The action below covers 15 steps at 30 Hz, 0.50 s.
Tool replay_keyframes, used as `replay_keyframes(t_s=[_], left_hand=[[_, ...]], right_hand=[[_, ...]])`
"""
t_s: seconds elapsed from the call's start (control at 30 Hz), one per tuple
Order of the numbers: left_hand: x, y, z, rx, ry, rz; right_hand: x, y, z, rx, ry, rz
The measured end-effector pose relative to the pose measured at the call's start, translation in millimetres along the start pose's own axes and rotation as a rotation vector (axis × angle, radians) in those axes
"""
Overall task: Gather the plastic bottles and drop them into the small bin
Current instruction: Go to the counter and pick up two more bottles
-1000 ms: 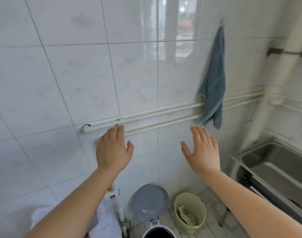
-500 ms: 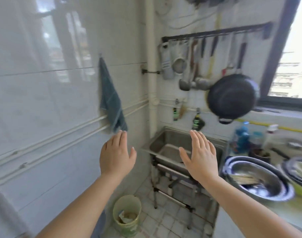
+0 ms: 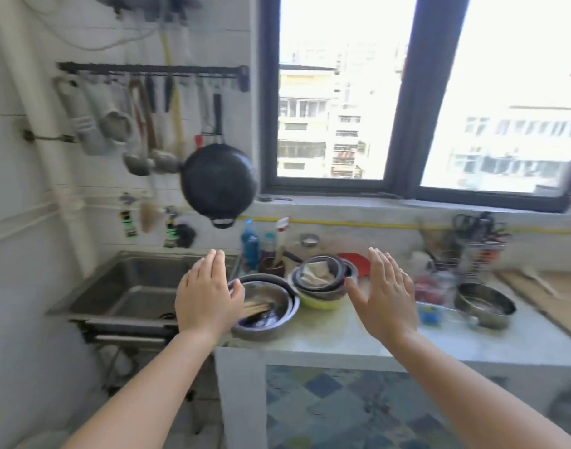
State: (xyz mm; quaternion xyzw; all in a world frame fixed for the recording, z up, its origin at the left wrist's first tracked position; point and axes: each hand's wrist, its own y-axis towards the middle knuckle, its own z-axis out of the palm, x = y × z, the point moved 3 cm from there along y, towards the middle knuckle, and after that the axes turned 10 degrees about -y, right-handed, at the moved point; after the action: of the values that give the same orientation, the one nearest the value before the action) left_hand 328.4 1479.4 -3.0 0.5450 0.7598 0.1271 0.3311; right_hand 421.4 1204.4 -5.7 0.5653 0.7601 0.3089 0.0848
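My left hand (image 3: 206, 294) and my right hand (image 3: 383, 294) are both raised in front of me, palms forward, fingers straight, holding nothing. They hover over the near edge of a pale counter (image 3: 342, 343). Behind them at the counter's back stand a blue plastic bottle (image 3: 249, 246), a smaller bottle with a light cap (image 3: 269, 244) and a white spray bottle (image 3: 281, 233). No small bin is in this view. The picture is blurred by motion.
A steel sink (image 3: 135, 286) is left of the counter. Stacked metal bowls (image 3: 264, 306), a second bowl stack (image 3: 323, 278) and a steel pot (image 3: 483, 303) crowd the counter. A black wok (image 3: 219, 181) and utensils hang on a wall rail. A wooden board (image 3: 550, 296) lies at right.
The view has swung to the right, from the tiled wall with the towel and floor bins, past the sink, to the counter under the window. My hands kept the same raised pose.
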Motion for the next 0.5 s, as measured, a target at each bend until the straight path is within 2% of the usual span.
replay_keyframes(t_s=[0.23,0.5], left_hand=[[-130.6,13.3,90.1,0.114,-0.080,0.168],[-219.6,51.9,207.7,0.234,-0.145,0.266]], right_hand=[[-137.0,-2.3,-17.2,-0.018,-0.102,0.184],[-240.3,24.5,24.3,0.011,-0.212,0.275]])
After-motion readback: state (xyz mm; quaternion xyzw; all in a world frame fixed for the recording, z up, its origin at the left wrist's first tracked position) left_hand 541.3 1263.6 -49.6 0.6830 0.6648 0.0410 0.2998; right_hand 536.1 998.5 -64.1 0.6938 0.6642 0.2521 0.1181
